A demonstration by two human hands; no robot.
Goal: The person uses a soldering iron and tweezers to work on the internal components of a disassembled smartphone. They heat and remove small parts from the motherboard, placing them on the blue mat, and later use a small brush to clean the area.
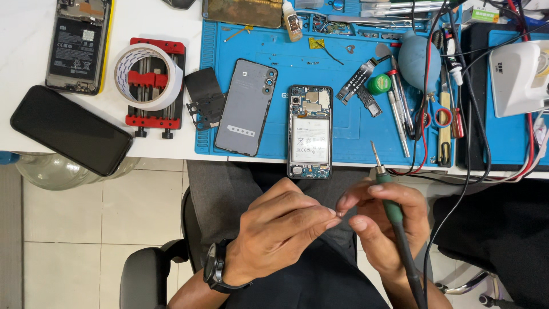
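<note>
While the right hand [380, 220] grips a green soldering iron [394, 212], left hand [280, 229] fingers pinch something tiny at lower centre; the opened phone [310, 131] waits on the tabletop above, needing steady aim.

Over the lap, the right hand [383, 220] holds a green soldering iron [394, 212], fingertips meeting the left hand [280, 229].

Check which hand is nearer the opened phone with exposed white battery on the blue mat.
Right. Right hand sits just below-right of the phone; left hand lower.

Tape roll [147, 75], black phone [70, 129] — blue blower [418, 56].
</note>
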